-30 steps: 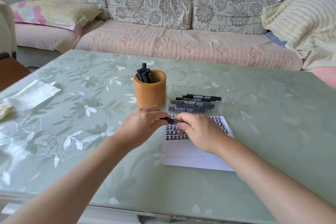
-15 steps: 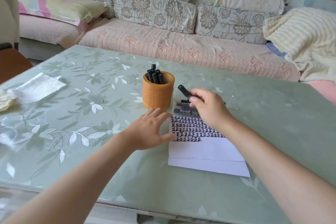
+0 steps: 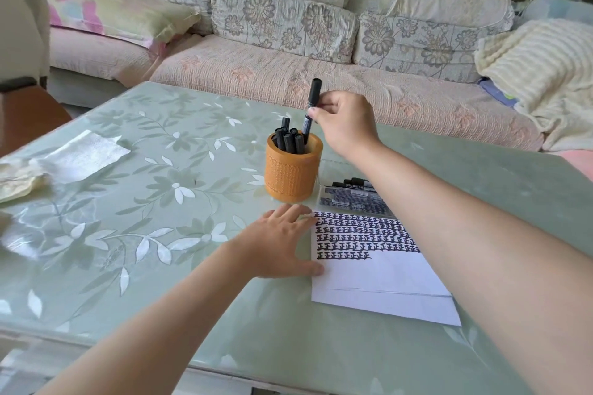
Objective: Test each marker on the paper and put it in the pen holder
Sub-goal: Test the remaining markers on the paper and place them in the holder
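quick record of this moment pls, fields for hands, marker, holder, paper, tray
right hand: pinches a black marker above the pen holder
marker: nearly upright, lower end at the holder's mouth
pen holder: orange, upright, other markers inside
left hand: flat on the table, fingers touching the paper's left edge
paper: top rows filled with dark test marks, rest blank
tray: clear, behind the paper, more markers lying in it
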